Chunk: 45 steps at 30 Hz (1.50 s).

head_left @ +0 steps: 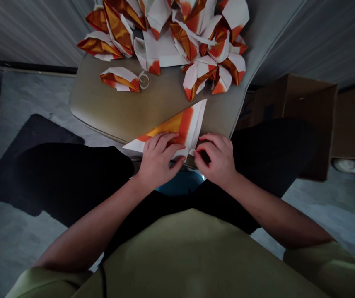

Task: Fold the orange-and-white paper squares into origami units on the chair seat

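Observation:
A folded sheet of white, orange and gold joss paper (187,120) lies at the near edge of a chair seat (102,107), its layers making a rough triangle. My left hand (156,162) rests over its lower side, fingers on top and thumb near the bottom edge. At the lower right corner, my right hand (217,159) pinches a small bit of the paper between thumb and forefinger. Farther back on the seat lies one boat-shaped folded paper ingot (120,79) by itself, beside a thin curled white strip (144,80).
Several more folded ingots (196,37) are heaped at the back of the seat, around a white sheet (167,47). Cardboard boxes (309,120) stand on the floor to the right. Something blue (180,184) shows below the seat, between my legs.

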Available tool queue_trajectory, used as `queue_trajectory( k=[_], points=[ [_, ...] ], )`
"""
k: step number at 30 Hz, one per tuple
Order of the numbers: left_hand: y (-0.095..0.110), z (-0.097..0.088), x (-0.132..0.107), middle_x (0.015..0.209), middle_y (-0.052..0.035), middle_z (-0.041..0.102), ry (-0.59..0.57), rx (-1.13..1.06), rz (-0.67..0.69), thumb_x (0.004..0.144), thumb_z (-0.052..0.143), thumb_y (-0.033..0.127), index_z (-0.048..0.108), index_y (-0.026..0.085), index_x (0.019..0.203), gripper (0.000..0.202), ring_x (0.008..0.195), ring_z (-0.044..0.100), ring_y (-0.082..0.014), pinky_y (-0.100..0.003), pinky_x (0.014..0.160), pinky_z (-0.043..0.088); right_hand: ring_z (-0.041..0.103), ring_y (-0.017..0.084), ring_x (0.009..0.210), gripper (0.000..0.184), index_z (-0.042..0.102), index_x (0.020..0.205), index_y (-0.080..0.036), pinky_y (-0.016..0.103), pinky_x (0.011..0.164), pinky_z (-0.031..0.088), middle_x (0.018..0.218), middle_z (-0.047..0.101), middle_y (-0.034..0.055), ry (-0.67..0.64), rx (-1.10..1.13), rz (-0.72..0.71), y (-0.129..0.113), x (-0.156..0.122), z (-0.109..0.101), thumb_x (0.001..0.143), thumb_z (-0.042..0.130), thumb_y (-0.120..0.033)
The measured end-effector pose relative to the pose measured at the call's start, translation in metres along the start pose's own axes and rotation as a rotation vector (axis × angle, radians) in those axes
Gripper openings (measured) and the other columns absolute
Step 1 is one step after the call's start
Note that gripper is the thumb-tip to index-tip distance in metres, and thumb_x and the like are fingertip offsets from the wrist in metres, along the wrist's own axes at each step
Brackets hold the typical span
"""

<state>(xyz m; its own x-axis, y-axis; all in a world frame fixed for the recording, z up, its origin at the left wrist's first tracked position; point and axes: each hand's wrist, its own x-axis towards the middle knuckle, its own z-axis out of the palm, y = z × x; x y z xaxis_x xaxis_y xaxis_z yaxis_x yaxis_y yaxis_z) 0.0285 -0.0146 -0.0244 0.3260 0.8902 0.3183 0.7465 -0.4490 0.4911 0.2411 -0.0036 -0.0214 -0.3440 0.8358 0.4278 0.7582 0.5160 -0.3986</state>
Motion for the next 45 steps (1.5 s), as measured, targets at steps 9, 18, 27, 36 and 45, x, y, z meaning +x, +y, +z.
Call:
queue_trajectory(
  k=[9, 18, 27, 36, 45],
  points=[
    [-0.001, 0.0, 0.0, 0.133, -0.0089, 0.068, 0.005, 0.018, 0.008, 0.09, 0.07, 0.03, 0.072, 0.024, 0.111, 0.021, 0.127, 0.059, -0.0306, -0.046, 0.105, 0.046, 0.066, 0.028, 0.104, 0.006, 0.062, 0.084, -0.024, 0.044, 0.089, 0.046, 0.108, 0.072, 0.0062, 0.015, -0.017, 0.111, 0.008, 0.01, 0.002, 0.085, 0.068, -0.024],
    [0.0, 0.0, 0.0, 0.134, -0.0091, 0.068, -0.002, 0.017, -0.002, 0.09, 0.07, 0.029, 0.072, 0.024, 0.111, 0.021, 0.127, 0.059, -0.0312, -0.047, 0.105, 0.046, 0.065, 0.029, 0.105, 0.007, 0.063, 0.083, -0.024, 0.046, 0.091, 0.046, 0.107, 0.071, 0.0069, 0.025, 0.002, 0.134, 0.021, 0.027, 0.003, 0.088, 0.066, -0.026],
    [0.001, -0.001, 0.0, 0.135, -0.0084, 0.067, -0.032, 0.02, -0.022, 0.091, 0.068, 0.03, 0.071, 0.026, 0.112, 0.021, 0.129, 0.058, -0.0309, -0.049, 0.107, 0.045, 0.062, 0.03, 0.107, 0.006, 0.063, 0.084, -0.025, 0.05, 0.095, 0.044, 0.107, 0.069, 0.0076, 0.002, 0.046, 0.15, 0.029, 0.037, 0.006, 0.089, 0.066, -0.026],
    [0.002, -0.002, 0.001, 0.134, -0.0086, 0.066, -0.052, 0.027, -0.031, 0.091, 0.068, 0.03, 0.071, 0.026, 0.112, 0.022, 0.127, 0.058, -0.0303, -0.048, 0.106, 0.044, 0.061, 0.031, 0.106, 0.004, 0.064, 0.087, -0.024, 0.052, 0.097, 0.045, 0.105, 0.068, 0.0092, -0.008, 0.023, 0.166, 0.045, 0.055, 0.011, 0.09, 0.063, -0.027],
    [0.003, -0.004, 0.002, 0.132, -0.0092, 0.067, -0.033, 0.029, -0.016, 0.09, 0.069, 0.029, 0.071, 0.025, 0.11, 0.021, 0.126, 0.059, -0.0309, -0.048, 0.104, 0.046, 0.061, 0.031, 0.107, 0.006, 0.066, 0.091, -0.027, 0.053, 0.097, 0.048, 0.106, 0.069, 0.0089, -0.018, 0.053, 0.145, 0.057, 0.068, 0.015, 0.092, 0.064, -0.032]
  ],
)
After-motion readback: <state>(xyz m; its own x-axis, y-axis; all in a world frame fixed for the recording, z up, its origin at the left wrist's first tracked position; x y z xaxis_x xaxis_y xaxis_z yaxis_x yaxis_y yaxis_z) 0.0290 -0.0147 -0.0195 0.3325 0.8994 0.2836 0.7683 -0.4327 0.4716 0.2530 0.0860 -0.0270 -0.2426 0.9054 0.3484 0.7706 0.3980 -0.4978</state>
